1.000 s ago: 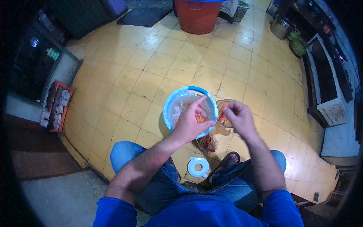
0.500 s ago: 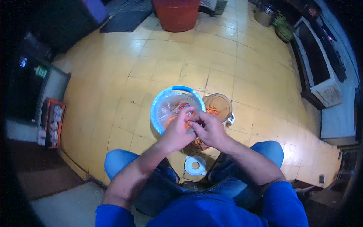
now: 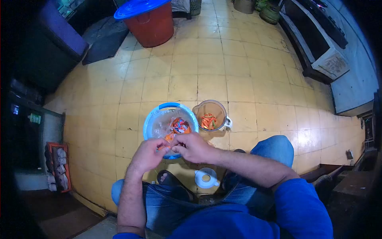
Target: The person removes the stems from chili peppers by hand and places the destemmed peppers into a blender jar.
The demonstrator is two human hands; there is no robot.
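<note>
My left hand [image 3: 150, 154] and my right hand [image 3: 193, 147] meet over the near rim of a blue basin [image 3: 148, 126]. Their fingers are pinched together on a small orange packet [image 3: 169, 138], partly hidden by the fingers. Inside the basin lie clear plastic and red, blue and white packets [image 3: 180, 125]. Right beside the basin stands a see-through blender jug [image 3: 204, 104] with a pale handle, holding red and orange chillies [image 3: 208, 121]. A white ring-shaped lid [image 3: 206, 178] rests on the floor between my feet.
Yellow tiles [image 3: 238, 87] cover the floor. Farther off stand a red tub [image 3: 150, 28] with a blue lid [image 3: 139, 8], and green gas cylinders [image 3: 270, 12]. An orange rack [image 3: 59, 167] is at the left, a stove counter [image 3: 330, 63] at the right.
The view has shifted, bringing the tub's blue lid into sight. My hands have moved from above the basin's middle down to its near rim, uncovering the packets and jug.
</note>
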